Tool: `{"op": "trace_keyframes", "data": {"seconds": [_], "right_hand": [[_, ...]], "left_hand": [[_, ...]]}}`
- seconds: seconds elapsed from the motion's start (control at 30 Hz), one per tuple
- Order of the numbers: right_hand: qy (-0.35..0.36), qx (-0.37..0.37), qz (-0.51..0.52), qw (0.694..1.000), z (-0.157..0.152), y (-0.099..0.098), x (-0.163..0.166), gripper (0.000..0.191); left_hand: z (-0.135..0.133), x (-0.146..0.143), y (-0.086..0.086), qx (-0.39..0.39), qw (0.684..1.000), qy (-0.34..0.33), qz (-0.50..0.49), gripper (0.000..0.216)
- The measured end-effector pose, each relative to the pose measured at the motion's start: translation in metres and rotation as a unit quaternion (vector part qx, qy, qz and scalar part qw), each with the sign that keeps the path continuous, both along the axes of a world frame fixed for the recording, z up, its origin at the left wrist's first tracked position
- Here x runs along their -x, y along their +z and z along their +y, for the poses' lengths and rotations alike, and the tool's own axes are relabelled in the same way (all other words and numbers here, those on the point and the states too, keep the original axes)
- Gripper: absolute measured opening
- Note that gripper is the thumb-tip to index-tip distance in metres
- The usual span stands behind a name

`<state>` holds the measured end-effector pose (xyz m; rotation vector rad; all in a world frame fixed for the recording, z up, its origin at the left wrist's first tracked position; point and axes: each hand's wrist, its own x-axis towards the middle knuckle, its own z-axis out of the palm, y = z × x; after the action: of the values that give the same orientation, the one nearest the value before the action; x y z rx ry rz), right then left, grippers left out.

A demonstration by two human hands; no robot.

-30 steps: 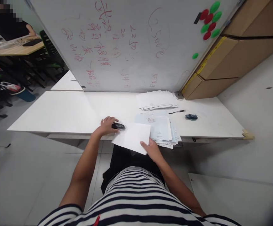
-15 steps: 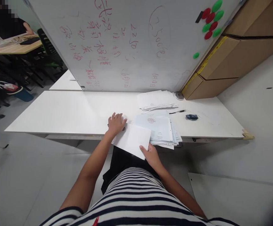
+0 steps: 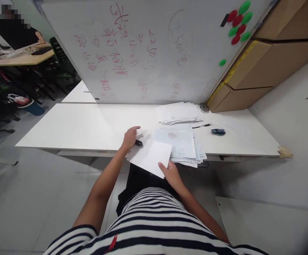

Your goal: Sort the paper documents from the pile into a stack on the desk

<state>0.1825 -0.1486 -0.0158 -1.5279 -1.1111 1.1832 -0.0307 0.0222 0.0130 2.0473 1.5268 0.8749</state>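
My right hand (image 3: 171, 173) grips the near right corner of white paper (image 3: 150, 156), thumb on top and fingers underneath. The paper juts over the table's front edge. At its far left corner lies a black object with a rounded end (image 3: 138, 143); its kind is not clear. My left hand (image 3: 131, 137) is beside that object, turned on its side with a finger stretched out to the right. Part of its fingers is hidden. Right of the white paper, a stack of pale blue printed sheets (image 3: 179, 143) lies fanned out, partly past the edge.
Behind the blue sheets is a pile of white papers (image 3: 179, 111) on the white table (image 3: 85, 127). A pen (image 3: 201, 126) and a dark blue object (image 3: 218, 131) lie to the right. A whiteboard (image 3: 143, 71) and cardboard boxes (image 3: 241, 97) stand at the back.
My left hand has turned on its side, uncovering more of the black object. The right hand keeps its grip on the paper. The whole view has shifted slightly.
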Motion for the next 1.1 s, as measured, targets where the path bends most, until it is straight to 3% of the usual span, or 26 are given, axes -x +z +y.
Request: {"op": "trace_keyframes", "data": {"seconds": [0.13, 0.3, 0.47, 0.57, 0.67, 0.87, 1.1], "right_hand": [[0.005, 0.001, 0.012, 1.000, -0.001, 0.003, -0.002, 0.039], [-0.006, 0.015, -0.001, 1.000, 0.003, 0.009, -0.005, 0.038], [-0.029, 0.019, -0.031, 0.999, 0.004, 0.025, -0.030, 0.042], [-0.054, 0.010, -0.050, 0.997, 0.001, 0.037, -0.053, 0.044], [-0.100, -0.008, -0.072, 0.992, 0.001, 0.042, -0.071, 0.046], [-0.173, -0.011, -0.076, 0.982, 0.006, 0.035, -0.084, 0.051], [-0.183, -0.025, -0.061, 0.981, 0.006, 0.023, -0.083, 0.053]], "left_hand": [[-0.005, 0.023, 0.002, -0.052, 0.998, 0.018, 0.010, 0.071], [0.000, 0.037, -0.019, 0.021, 0.994, -0.013, 0.105, 0.056], [0.006, 0.039, -0.036, 0.006, 0.990, 0.059, 0.124, 0.047], [0.007, 0.042, -0.039, -0.004, 0.990, 0.107, 0.094, 0.047], [0.008, 0.044, -0.039, -0.008, 0.990, 0.114, 0.079, 0.047], [0.009, 0.042, -0.041, -0.033, 0.989, 0.101, 0.099, 0.042], [0.009, 0.043, -0.044, -0.044, 0.988, 0.099, 0.110, 0.039]]}}
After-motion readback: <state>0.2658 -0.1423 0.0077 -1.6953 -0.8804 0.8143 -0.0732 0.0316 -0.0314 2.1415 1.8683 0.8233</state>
